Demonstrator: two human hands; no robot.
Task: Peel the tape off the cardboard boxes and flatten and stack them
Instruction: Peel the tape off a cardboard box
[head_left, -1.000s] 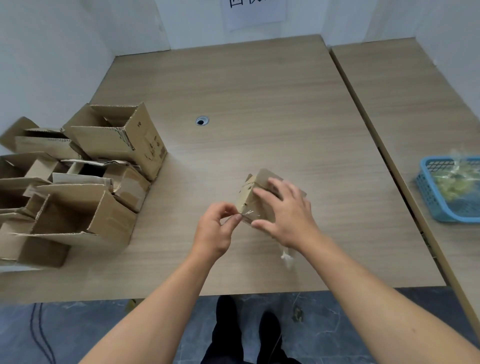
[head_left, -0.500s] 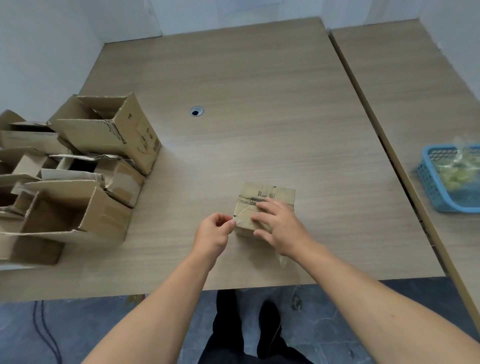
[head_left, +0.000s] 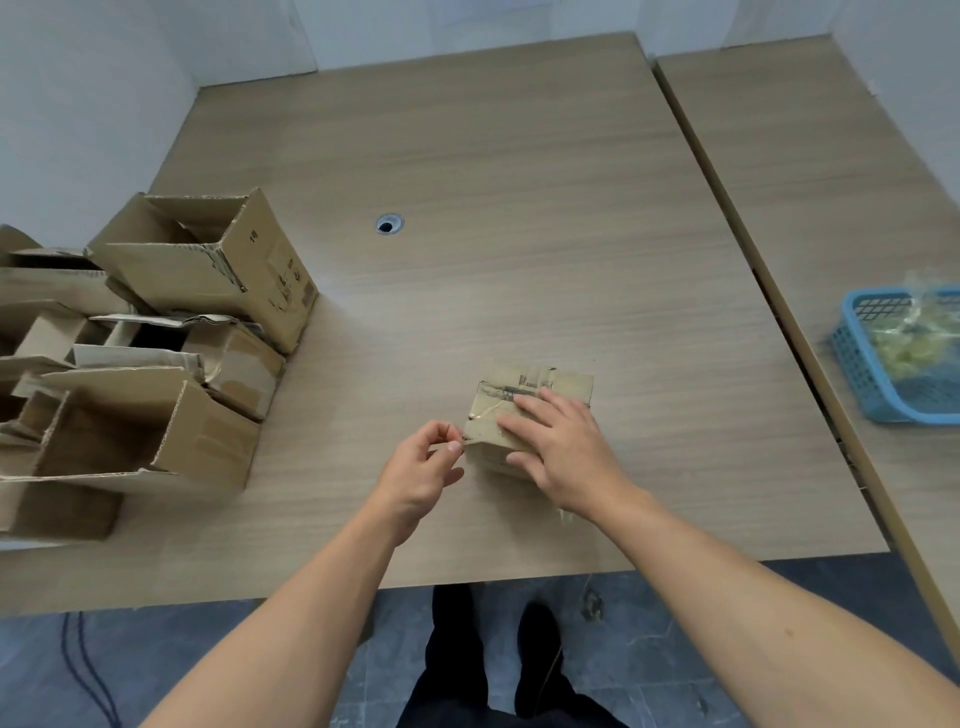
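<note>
brown boxes (head_left: 171, 332), blue basket (head_left: 862, 374), wood-grain table (head_left: 519, 208)

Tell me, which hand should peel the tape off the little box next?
The left hand, probably: it pinches the tape at the box corner, while the right hand lies flat on top, steadying it.

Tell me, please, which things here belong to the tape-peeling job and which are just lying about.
In the job: small taped cardboard box, pressed by the right hand; clear tape at its corner, pinched by the left hand; pile of opened cardboard boxes.
Lying about: blue plastic basket of crumpled clear stuff, on the neighbouring table; round cable hole in the wooden table.
</note>
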